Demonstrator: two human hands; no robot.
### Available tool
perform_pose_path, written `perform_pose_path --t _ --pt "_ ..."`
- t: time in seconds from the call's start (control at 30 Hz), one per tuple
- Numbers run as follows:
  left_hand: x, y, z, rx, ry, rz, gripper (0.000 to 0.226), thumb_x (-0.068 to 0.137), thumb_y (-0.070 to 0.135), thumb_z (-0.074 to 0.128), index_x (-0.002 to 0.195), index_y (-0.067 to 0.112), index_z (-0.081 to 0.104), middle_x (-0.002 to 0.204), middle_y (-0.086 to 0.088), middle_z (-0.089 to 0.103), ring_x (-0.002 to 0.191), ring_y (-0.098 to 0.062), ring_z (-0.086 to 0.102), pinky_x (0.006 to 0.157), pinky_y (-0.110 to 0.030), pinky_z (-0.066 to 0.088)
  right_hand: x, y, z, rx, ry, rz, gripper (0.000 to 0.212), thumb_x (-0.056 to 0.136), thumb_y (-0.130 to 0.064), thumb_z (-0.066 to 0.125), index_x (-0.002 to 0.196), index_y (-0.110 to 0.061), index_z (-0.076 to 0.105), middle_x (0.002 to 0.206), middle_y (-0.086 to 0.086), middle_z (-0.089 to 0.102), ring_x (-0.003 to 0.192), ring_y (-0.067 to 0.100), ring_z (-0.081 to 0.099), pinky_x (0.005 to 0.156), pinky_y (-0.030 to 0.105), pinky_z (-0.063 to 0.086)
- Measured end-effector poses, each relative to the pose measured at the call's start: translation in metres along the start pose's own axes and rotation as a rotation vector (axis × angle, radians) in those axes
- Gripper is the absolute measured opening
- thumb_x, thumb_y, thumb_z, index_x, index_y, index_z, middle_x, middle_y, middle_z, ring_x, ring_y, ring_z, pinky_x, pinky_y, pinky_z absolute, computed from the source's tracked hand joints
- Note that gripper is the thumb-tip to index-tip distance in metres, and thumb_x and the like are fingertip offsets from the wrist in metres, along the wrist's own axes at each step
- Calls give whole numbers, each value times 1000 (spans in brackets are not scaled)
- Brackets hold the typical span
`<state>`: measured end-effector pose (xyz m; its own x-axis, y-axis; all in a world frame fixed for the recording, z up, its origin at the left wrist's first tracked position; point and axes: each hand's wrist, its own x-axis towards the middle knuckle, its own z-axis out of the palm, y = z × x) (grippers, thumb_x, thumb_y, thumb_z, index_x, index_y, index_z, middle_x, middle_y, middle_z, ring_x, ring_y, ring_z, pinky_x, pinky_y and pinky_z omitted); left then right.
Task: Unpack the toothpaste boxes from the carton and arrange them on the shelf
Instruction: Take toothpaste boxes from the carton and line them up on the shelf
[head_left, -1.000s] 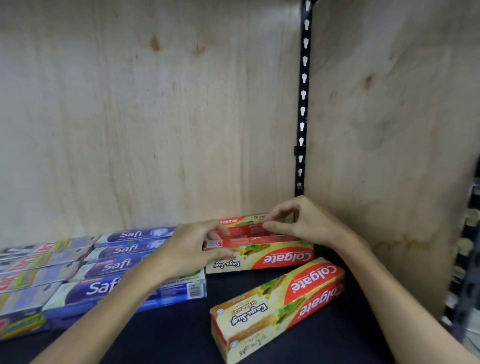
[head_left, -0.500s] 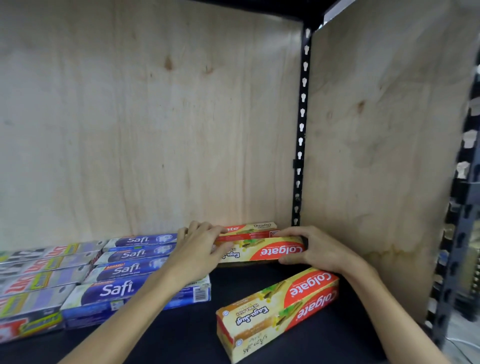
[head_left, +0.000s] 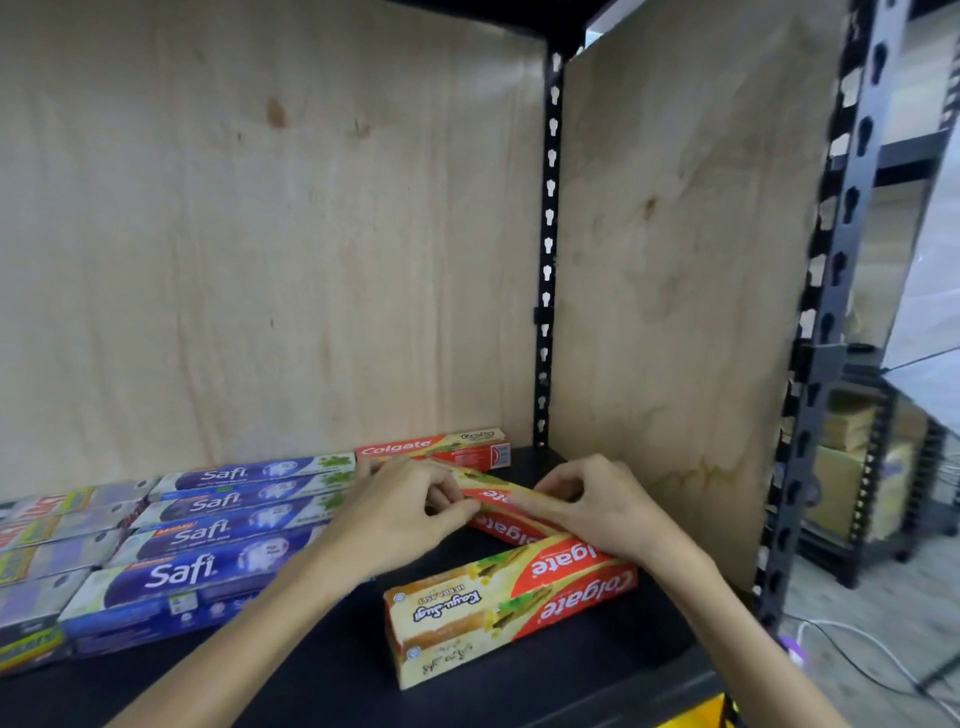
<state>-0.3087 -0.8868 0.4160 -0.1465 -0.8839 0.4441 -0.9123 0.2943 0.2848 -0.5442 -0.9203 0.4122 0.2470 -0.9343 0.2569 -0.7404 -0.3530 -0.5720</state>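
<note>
Right now both hands are on one Colgate box (head_left: 511, 512), held between them just above the dark shelf board (head_left: 322, 675). The left hand (head_left: 402, 512) pinches its left end with thumb and curled fingers; the right hand (head_left: 597, 506) grips the right part, its fingers curled over the top edge. This held box lies tilted, its red end running down under the right hand. Just in front of it, nearer the person, a second Colgate box (head_left: 498, 608) lies flat and angled on the board, touching or nearly touching the held one below the right wrist. Behind the hands a third Colgate box (head_left: 434, 448) rests against the plywood back panel (head_left: 260, 260). Left of the hands, blue Safi boxes (head_left: 208, 540) lie in rows, with more boxes (head_left: 47, 556), too blurred to read, beyond them.
</note>
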Motion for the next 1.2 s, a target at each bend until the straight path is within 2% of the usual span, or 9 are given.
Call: perform_pose_path --t 0.2,0.43,0.53,0.7,0.83,0.9,0.97,1.03,1.2 --pt "-7 16 2 2 -9 -95 61 71 88 51 83 32 71 81 23 71 91 8 58 108 -41 28 -10 -7 -8 -8 -111 -109 27 101 -42 57 119 -30 73 107 -16 72 92 -1 68 77 17 56" --pt "-13 23 0 87 -94 -121 94 55 107 25 85 31 72 85 18 69 96 -4 55 101 -40 28 -17 -16 -11 67 -239 -188 24 104 -17 54 114 -23 75 97 -7 76 88 0 72 81 22 60" --pt "-11 16 -3 124 -152 -141 92 50 108 27 91 35 65 98 17 66 104 -9 54 103 -42 29 -14 -16 -13 102 -327 -229 28 105 -11 51 118 -22 72 101 -6 76 95 2 72 89 27 59" --pt "-9 2 -7 167 -307 -163 86 62 97 42 124 39 54 122 9 55 121 -14 40 108 -46 27 -3 -17 -13 124 -498 -339 36 106 -7 47 128 -25 68 120 -12 73 113 3 67 101 27 53" --pt "-2 -10 -11 129 -252 -111 65 82 69 57 141 42 47 128 13 56 129 -11 33 107 -41 23 18 -7 -7 38 -267 -285 22 99 -18 63 111 -35 69 110 -12 71 100 4 67 93 31 57" --pt "0 -14 -11 144 -169 -106 58 86 59 60 140 43 49 129 13 54 128 -9 31 107 -36 21 32 0 -3 -47 -79 -241 28 91 -24 73 112 -39 62 114 -13 60 96 4 63 80 24 55" --pt "1 -19 -11 174 -65 -139 48 86 57 62 132 46 55 127 9 51 118 -10 33 105 -33 22 47 5 -1 -48 -26 -189 41 89 -26 77 121 -40 56 121 -11 51 99 5 58 70 16 46" --pt "3 -25 -11 227 29 -206 43 86 58 64 126 45 59 123 8 55 107 -13 37 102 -33 27 63 6 0 -10 -70 -106 49 88 -30 77 130 -39 55 125 -10 51 104 8 56 72 17 44" --pt "15 -39 -8 328 130 -317 42 80 53 73 115 30 64 115 8 68 111 -18 58 94 -35 36 89 4 5 -54 -130 -68 45 86 -39 78 127 -33 59 114 -12 59 98 5 57 79 27 48"
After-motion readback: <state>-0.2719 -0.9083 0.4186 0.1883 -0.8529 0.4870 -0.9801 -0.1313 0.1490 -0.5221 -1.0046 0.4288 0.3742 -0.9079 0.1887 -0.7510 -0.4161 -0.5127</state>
